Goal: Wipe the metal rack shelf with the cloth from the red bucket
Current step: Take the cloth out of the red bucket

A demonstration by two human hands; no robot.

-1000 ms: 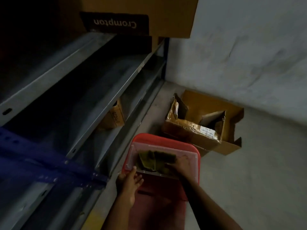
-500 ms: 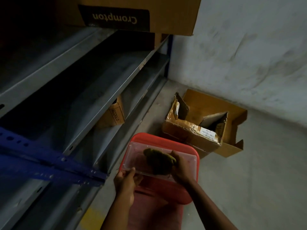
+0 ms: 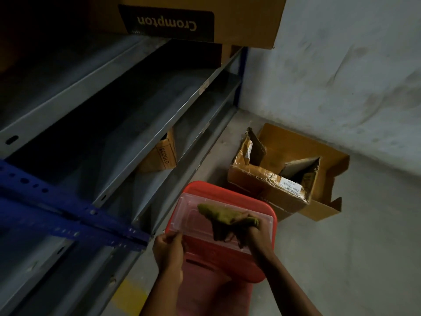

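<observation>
Now right hand (image 3: 251, 233) fingers bunch the limp olive cloth (image 3: 224, 216) over the red bucket (image 3: 262, 265); left hand (image 3: 169, 249) pinches its clear lid (image 3: 196, 217).

We stand with the rack (image 3: 118, 124) to the left of our left hand (image 3: 169, 249), its shelves stacked one above another. Ahead of that hand sits the bucket (image 3: 268, 215), and on it a tub (image 3: 193, 215) whose near corner the left hand holds. Our right hand (image 3: 252, 233) holds the cloth (image 3: 224, 216) above the tub. Beyond the right hand an open box (image 3: 287, 172) lies on the floor (image 3: 353, 258), against the wall (image 3: 341, 76). A small box (image 3: 163, 153) sits on a lower shelf, a large box (image 3: 239, 17) on the top one.
</observation>
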